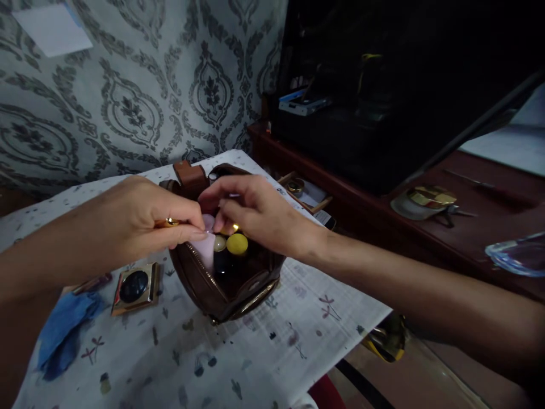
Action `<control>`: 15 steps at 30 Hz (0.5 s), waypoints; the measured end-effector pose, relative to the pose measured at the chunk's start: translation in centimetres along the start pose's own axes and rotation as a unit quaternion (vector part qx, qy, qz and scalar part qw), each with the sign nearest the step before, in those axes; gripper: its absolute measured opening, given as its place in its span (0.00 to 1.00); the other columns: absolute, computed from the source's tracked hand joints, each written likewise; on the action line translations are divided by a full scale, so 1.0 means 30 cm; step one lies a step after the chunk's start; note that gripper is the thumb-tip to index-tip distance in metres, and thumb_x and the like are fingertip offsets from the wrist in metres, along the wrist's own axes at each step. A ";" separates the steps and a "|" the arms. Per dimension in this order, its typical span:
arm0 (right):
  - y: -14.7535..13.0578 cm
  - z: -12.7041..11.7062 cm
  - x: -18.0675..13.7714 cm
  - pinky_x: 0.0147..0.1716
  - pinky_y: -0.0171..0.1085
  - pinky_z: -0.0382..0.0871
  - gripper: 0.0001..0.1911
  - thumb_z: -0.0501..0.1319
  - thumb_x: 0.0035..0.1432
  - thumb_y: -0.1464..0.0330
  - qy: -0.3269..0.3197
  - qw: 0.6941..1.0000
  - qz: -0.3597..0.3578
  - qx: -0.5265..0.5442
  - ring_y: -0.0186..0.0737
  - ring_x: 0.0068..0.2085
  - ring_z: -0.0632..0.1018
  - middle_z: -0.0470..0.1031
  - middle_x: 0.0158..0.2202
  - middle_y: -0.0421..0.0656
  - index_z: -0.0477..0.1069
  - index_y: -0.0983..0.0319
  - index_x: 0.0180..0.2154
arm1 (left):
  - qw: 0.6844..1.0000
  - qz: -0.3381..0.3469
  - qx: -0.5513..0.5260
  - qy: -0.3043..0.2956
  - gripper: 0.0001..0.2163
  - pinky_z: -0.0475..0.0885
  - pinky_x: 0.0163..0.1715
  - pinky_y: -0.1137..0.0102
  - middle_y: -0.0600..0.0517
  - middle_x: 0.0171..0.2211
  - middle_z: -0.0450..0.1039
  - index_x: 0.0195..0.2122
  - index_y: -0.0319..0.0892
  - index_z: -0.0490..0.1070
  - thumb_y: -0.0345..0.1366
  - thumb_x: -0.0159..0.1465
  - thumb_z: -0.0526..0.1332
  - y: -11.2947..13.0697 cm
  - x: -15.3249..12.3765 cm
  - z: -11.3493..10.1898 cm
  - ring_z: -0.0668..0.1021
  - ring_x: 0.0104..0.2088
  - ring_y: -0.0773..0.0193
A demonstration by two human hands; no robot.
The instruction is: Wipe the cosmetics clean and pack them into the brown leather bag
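A brown zippered bag (249, 281) stands unzipped on the table, with a pale pink item (204, 250), a yellow round cap (237, 244) and a small beige-topped item (219, 243) inside. My left hand (145, 213) is closed in a pinch at the bag's left rim, its fingertips over the pink item. Something gold shows at its fingers; whether it is a ring or a held thing I cannot tell. My right hand (255, 210) reaches over the opening with curled fingers, tips down among the contents. What those fingers hold, if anything, is hidden.
A square gold compact (135, 287) with a dark round centre and a blue cloth (70, 332) lie left of the bag on the patterned tablecloth (255, 363). To the right, a dark screen (383, 74) stands on a reddish-brown desk with a gold-lidded jar (426, 201). An open drawer (309, 196) juts out.
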State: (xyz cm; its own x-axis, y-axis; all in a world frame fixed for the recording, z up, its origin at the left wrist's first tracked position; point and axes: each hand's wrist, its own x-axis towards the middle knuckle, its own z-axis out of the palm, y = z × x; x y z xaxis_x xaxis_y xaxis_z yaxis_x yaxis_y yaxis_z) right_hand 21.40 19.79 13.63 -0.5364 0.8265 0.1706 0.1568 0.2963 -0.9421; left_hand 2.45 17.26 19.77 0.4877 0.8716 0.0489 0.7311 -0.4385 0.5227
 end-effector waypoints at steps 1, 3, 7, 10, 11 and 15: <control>-0.012 -0.017 -0.012 0.29 0.29 0.71 0.16 0.50 0.61 0.82 0.025 0.999 -0.026 0.004 0.29 0.27 0.75 0.73 0.27 0.37 0.72 0.64 0.41 | 1.000 0.025 0.017 0.003 0.12 0.51 0.15 0.78 0.60 0.13 0.61 0.22 0.43 0.78 0.42 0.58 0.65 0.000 -0.002 -0.005 0.60 0.15 0.76; -0.034 -0.050 -0.037 0.29 0.29 0.71 0.13 0.51 0.62 0.81 0.072 0.995 -0.073 -0.015 0.28 0.27 0.75 0.72 0.27 0.36 0.72 0.63 0.40 | 0.996 0.078 0.052 -0.001 0.14 0.52 0.15 0.80 0.61 0.14 0.64 0.26 0.44 0.80 0.43 0.64 0.61 0.003 -0.006 -0.015 0.63 0.15 0.76; -0.041 -0.097 -0.080 0.30 0.30 0.71 0.11 0.54 0.62 0.78 0.120 0.981 -0.122 -0.089 0.30 0.28 0.75 0.73 0.27 0.36 0.73 0.62 0.38 | 0.996 0.081 0.026 0.035 0.12 0.54 0.15 0.81 0.61 0.15 0.68 0.27 0.44 0.79 0.41 0.65 0.62 0.039 0.001 -0.014 0.67 0.16 0.77; -0.017 -0.115 -0.105 0.29 0.32 0.70 0.12 0.53 0.61 0.79 0.145 0.969 -0.135 -0.147 0.31 0.28 0.75 0.74 0.27 0.38 0.74 0.63 0.38 | 0.996 0.056 -0.006 0.075 0.09 0.53 0.14 0.79 0.61 0.15 0.68 0.28 0.46 0.80 0.39 0.63 0.63 0.077 0.020 0.010 0.66 0.15 0.76; -0.009 -0.119 -0.113 0.29 0.33 0.70 0.13 0.53 0.60 0.79 0.156 0.964 -0.138 -0.165 0.32 0.29 0.75 0.74 0.27 0.38 0.74 0.63 0.38 | 0.995 0.057 -0.017 0.083 0.08 0.53 0.14 0.78 0.61 0.16 0.69 0.29 0.47 0.80 0.38 0.63 0.63 0.086 0.028 0.019 0.66 0.15 0.75; 0.016 -0.132 -0.146 0.29 0.35 0.69 0.14 0.53 0.58 0.79 0.184 0.949 -0.132 -0.219 0.36 0.34 0.77 0.76 0.32 0.42 0.75 0.62 0.37 | 0.994 0.076 -0.032 0.068 0.08 0.61 0.19 0.77 0.59 0.24 0.76 0.31 0.48 0.81 0.38 0.64 0.63 0.093 0.059 0.054 0.74 0.22 0.72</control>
State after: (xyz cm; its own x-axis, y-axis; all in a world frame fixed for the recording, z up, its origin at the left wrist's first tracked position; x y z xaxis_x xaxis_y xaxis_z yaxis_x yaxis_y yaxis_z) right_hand 27.10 18.21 13.59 -0.2921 0.7832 0.5489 0.4304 0.6202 -0.6558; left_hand 6.13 17.24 19.93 0.5191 0.8193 0.2436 0.6191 -0.5569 0.5537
